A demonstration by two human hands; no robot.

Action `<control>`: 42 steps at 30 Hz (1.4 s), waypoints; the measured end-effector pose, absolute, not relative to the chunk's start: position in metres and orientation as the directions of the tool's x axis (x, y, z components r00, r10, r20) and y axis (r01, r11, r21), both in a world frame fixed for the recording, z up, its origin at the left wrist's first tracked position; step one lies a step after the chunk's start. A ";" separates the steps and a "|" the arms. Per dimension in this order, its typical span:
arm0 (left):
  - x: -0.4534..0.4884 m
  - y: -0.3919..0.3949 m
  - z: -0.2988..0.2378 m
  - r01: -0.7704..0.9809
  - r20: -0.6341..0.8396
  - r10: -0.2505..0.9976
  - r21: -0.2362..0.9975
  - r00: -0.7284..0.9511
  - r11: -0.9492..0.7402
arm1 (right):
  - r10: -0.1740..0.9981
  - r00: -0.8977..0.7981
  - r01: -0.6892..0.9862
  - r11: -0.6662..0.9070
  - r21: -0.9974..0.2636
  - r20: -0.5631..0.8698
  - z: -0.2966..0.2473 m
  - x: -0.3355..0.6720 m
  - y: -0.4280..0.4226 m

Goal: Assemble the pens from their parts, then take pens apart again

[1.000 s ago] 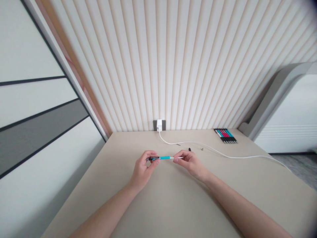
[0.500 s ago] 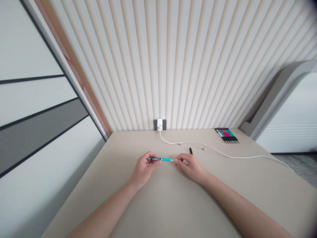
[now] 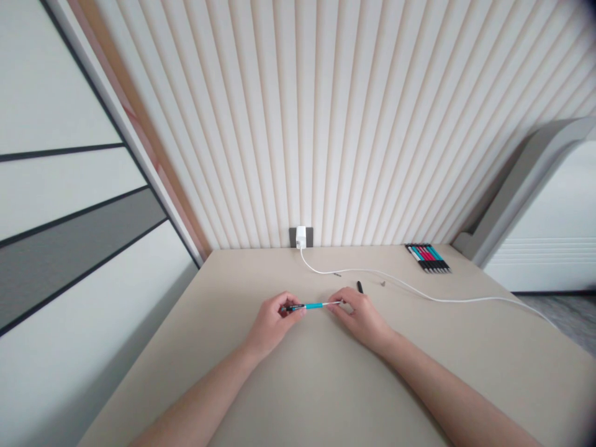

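My left hand (image 3: pixel 272 323) pinches the black clip end of a teal pen barrel (image 3: pixel 313 305) just above the beige table (image 3: pixel 326 385). My right hand (image 3: pixel 361 316) pinches a thin white refill (image 3: pixel 333 303) that sticks out of the barrel's right end. Both hands are closed on their parts, a short way apart. A small black pen piece (image 3: pixel 359 286) lies on the table just beyond my right hand.
A row of several teal, red and black pens (image 3: pixel 428 257) lies at the back right. A white charger (image 3: pixel 300 236) sits in the wall socket, and its white cable (image 3: pixel 419 293) runs right across the table. Two tiny parts (image 3: pixel 382 284) lie near the cable.
The refill went fully into the barrel half a second ago and now shows a short length again. Both hands have shifted slightly toward me.
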State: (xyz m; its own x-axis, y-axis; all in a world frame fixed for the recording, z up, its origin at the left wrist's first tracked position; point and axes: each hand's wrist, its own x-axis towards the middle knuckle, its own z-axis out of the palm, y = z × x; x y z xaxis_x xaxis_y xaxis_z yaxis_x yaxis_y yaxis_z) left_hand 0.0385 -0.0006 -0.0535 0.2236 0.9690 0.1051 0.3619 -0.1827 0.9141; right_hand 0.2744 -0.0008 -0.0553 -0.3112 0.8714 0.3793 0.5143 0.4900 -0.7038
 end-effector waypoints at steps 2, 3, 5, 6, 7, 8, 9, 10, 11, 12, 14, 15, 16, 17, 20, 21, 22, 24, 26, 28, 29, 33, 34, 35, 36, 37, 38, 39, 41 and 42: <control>0.040 -0.001 -0.052 0.381 0.111 0.966 0.904 0.231 -0.195 | 0.871 -0.306 0.532 0.491 -0.690 0.384 -0.055 0.274 0.000; 0.040 -0.001 -0.051 0.384 0.114 0.966 0.902 0.231 -0.198 | 0.869 -0.304 0.536 0.495 -0.684 0.390 -0.056 0.275 0.000; 0.041 -0.002 -0.050 0.384 0.121 0.965 0.900 0.231 -0.205 | 0.862 -0.307 0.531 0.507 -0.679 0.403 -0.056 0.275 0.000; 0.042 -0.002 -0.049 0.380 0.126 0.965 0.901 0.232 -0.209 | 0.858 -0.311 0.525 0.514 -0.678 0.409 -0.057 0.274 0.001; 0.042 -0.002 -0.048 0.375 0.130 0.964 0.902 0.232 -0.212 | 0.853 -0.316 0.519 0.521 -0.678 0.414 -0.057 0.274 0.001; 0.042 -0.003 -0.048 0.369 0.133 0.963 0.905 0.233 -0.214 | 0.850 -0.324 0.516 0.527 -0.676 0.416 -0.058 0.274 0.001; 0.042 -0.002 -0.048 0.362 0.134 0.963 0.907 0.233 -0.214 | 0.846 -0.333 0.515 0.533 -0.672 0.416 -0.058 0.274 0.001; 0.041 -0.002 -0.049 0.354 0.132 0.963 0.911 0.233 -0.211 | 0.842 -0.343 0.515 0.539 -0.666 0.416 -0.058 0.274 0.001; 0.041 -0.002 -0.049 0.348 0.128 0.964 0.915 0.233 -0.206 | 0.836 -0.354 0.515 0.548 -0.659 0.419 -0.058 0.274 0.001; 0.041 -0.001 -0.049 0.342 0.122 0.965 0.918 0.234 -0.199 | 0.827 -0.366 0.513 0.561 -0.649 0.426 -0.058 0.274 0.001; 0.040 0.000 -0.050 0.334 0.110 0.965 0.924 0.237 -0.188 | 0.805 -0.378 0.517 0.593 -0.617 0.457 -0.055 0.275 0.001; 0.039 0.001 -0.050 0.330 0.111 0.965 0.925 0.237 -0.187 | 0.796 -0.370 0.528 0.604 -0.597 0.479 -0.054 0.276 0.001; 0.039 0.001 -0.050 0.326 0.117 0.965 0.926 0.234 -0.191 | 0.791 -0.347 0.547 0.607 -0.576 0.503 -0.053 0.278 0.002; 0.039 0.002 -0.050 0.322 0.125 0.965 0.926 0.230 -0.197 | 0.793 -0.310 0.577 0.596 -0.559 0.525 -0.052 0.281 0.004; 0.038 0.003 -0.050 0.309 0.140 0.965 0.929 0.220 -0.205 | 0.817 -0.171 0.714 0.488 -0.502 0.551 -0.054 0.292 0.015; 0.038 0.003 -0.050 0.306 0.137 0.966 0.931 0.220 -0.201 | 0.826 -0.144 0.771 0.439 -0.462 0.544 -0.056 0.296 0.020; 0.038 0.003 -0.050 0.303 0.132 0.966 0.932 0.222 -0.197 | 0.838 -0.137 0.824 0.392 -0.408 0.529 -0.058 0.299 0.025; 0.039 0.003 -0.051 0.299 0.127 0.967 0.935 0.222 -0.191 | 0.865 -0.146 0.905 0.313 -0.287 0.481 -0.063 0.301 0.035; 0.040 0.004 -0.051 0.294 0.133 0.967 0.936 0.216 -0.194 | 0.884 -0.160 0.945 0.265 -0.191 0.439 -0.067 0.299 0.043; 0.040 0.004 -0.052 0.285 0.142 0.968 0.938 0.209 -0.199 | 0.889 -0.182 0.955 0.262 -0.141 0.421 -0.068 0.294 0.048; 0.040 0.004 -0.052 0.282 0.144 0.968 0.938 0.208 -0.200 | 0.887 -0.196 0.954 0.270 -0.128 0.418 -0.068 0.291 0.050; 0.040 0.004 -0.051 0.300 0.120 0.968 0.936 0.222 -0.185 | 0.880 -0.234 0.948 0.301 -0.106 0.413 -0.066 0.286 0.050; 0.040 0.004 -0.051 0.306 0.113 0.967 0.935 0.227 -0.181 | 0.881 -0.235 0.947 0.303 -0.107 0.411 -0.066 0.286 0.050; 0.040 0.004 -0.051 0.311 0.108 0.967 0.934 0.231 -0.178 | 0.882 -0.235 0.946 0.303 -0.110 0.409 -0.066 0.287 0.049; 0.040 0.004 -0.051 0.314 0.107 0.967 0.933 0.232 -0.178 | 0.883 -0.235 0.945 0.305 -0.115 0.405 -0.066 0.287 0.048; 0.039 0.005 -0.051 0.314 0.109 0.967 0.932 0.231 -0.180 | 0.885 -0.236 0.944 0.307 -0.123 0.401 -0.066 0.288 0.047; 0.039 0.005 -0.051 0.314 0.113 0.967 0.932 0.230 -0.184 | 0.886 -0.238 0.940 0.312 -0.135 0.397 -0.066 0.289 0.046; 0.039 0.005 -0.052 0.313 0.120 0.967 0.931 0.226 -0.189 | 0.886 -0.243 0.935 0.323 -0.150 0.394 -0.066 0.291 0.045; 0.037 0.005 -0.051 0.316 0.138 0.967 0.927 0.215 -0.203 | 0.882 -0.266 0.907 0.366 -0.208 0.389 -0.065 0.296 0.040; 0.036 0.006 -0.051 0.322 0.148 0.967 0.923 0.208 -0.211 | 0.878 -0.279 0.883 0.394 -0.255 0.390 -0.063 0.299 0.037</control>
